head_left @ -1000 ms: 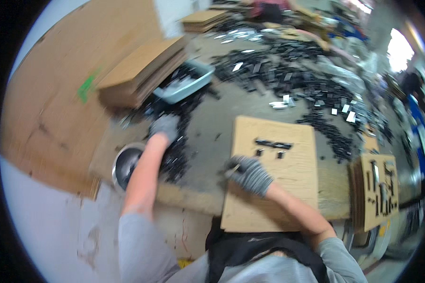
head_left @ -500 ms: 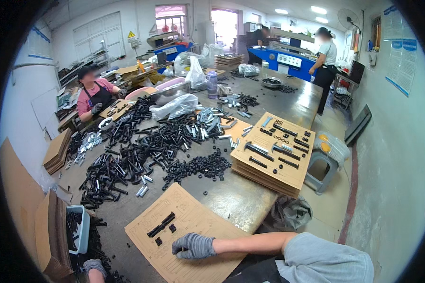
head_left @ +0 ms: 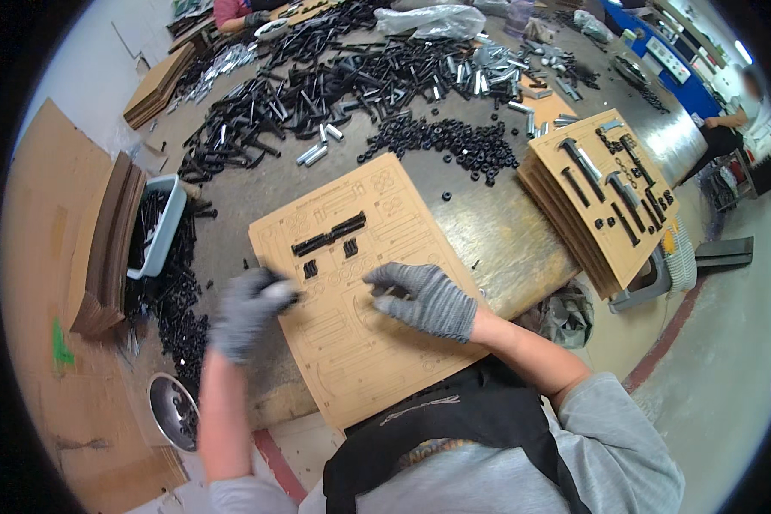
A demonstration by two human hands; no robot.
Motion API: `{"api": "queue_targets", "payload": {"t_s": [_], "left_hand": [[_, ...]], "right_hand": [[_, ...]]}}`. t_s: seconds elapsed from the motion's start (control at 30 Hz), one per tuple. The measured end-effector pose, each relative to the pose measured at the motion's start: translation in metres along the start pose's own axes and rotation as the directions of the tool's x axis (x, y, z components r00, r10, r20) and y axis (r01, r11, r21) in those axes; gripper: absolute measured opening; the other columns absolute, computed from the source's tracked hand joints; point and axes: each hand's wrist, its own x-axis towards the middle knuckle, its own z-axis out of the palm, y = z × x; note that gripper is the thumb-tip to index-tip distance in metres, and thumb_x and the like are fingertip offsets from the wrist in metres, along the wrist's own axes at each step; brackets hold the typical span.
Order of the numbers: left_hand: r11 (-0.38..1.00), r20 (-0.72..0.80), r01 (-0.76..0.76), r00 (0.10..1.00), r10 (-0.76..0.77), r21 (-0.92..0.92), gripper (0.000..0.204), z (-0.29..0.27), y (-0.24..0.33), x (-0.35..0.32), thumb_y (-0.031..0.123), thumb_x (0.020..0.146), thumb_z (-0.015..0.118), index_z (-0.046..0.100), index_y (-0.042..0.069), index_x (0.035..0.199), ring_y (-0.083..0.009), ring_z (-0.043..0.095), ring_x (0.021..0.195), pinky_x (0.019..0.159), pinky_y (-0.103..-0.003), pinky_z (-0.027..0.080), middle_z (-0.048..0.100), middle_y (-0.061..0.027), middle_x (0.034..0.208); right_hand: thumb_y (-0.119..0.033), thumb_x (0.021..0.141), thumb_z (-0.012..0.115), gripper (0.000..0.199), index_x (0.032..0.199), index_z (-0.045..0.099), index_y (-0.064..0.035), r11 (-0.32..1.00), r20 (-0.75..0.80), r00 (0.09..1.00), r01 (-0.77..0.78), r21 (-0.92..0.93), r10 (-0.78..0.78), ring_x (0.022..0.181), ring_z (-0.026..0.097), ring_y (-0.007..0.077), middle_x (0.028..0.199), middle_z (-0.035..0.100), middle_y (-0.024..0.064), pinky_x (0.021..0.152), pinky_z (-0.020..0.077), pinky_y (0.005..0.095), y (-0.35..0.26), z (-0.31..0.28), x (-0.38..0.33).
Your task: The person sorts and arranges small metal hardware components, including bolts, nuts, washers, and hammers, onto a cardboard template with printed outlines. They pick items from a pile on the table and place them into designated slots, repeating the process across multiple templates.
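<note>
A brown cardboard sheet with printed outlines lies in front of me at the table's near edge. On its upper part rests a long black rod-like piece, with two small dark coil-like parts below it. My right hand, in a grey knit glove, hovers over the sheet's right side, thumb and fingers apart and nothing between them. Beside the sheet's left edge is my gloved left hand, smeared by motion. Something dark shows at its fingertips, too blurred to name.
Past the sheet lie heaps of black bolts, silver tubes and black nuts. A stack of cardboard with parts stands at right. On the left are a light-blue bin and a metal bowl. Two other people are partly visible farther off.
My left hand has come up from the dark parts by the bin to the sheet's left edge. My right hand's fingers have spread apart. The view has tilted down.
</note>
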Motion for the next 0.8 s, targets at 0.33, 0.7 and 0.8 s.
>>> {"api": "queue_targets", "payload": {"t_s": [0.33, 0.7, 0.8], "left_hand": [[0.899, 0.044, -0.27, 0.961, 0.272, 0.346, 0.036, 0.124, 0.026, 0.067, 0.034, 0.085, 0.067, 0.066, 0.003, 0.103, -0.0214, 0.065, 0.083, 0.076, -0.034, 0.05, 0.069, -0.0112, 0.091], [0.576, 0.169, -0.302, 0.947, 0.273, 0.76, 0.031, 0.13, 0.041, 0.111, 0.029, 0.086, 0.059, 0.065, 0.01, 0.108, -0.0305, 0.062, 0.095, 0.083, -0.042, 0.049, 0.066, -0.0125, 0.099], [0.654, 0.161, -0.385, 0.912, 0.377, 0.651, 0.031, 0.131, 0.025, 0.106, 0.025, 0.082, 0.064, 0.065, 0.008, 0.109, -0.0305, 0.061, 0.096, 0.085, -0.041, 0.048, 0.065, -0.0127, 0.102]], "right_hand": [[-0.013, 0.08, 0.064, 0.019, 0.097, 0.068, -0.0056, 0.881, -0.211, 0.976, -0.055, -0.47, -0.052, 0.075, 0.064, 0.0282, 0.083, 0.067, 0.0137, 0.071, 0.0529, 0.0375, 0.043, -0.067, 0.011], [-0.024, 0.078, 0.068, 0.024, 0.1, 0.066, -0.0117, 0.736, -0.208, 0.973, -0.069, -0.673, -0.099, 0.087, 0.063, 0.0304, 0.093, 0.063, 0.0122, 0.076, 0.0506, 0.0403, 0.071, -0.068, 0.047], [-0.028, 0.077, 0.069, 0.026, 0.097, 0.068, -0.0116, 0.762, -0.191, 0.98, -0.084, -0.642, -0.053, 0.086, 0.063, 0.03, 0.094, 0.062, 0.0115, 0.075, 0.0505, 0.0398, 0.074, -0.078, 0.043]]}}
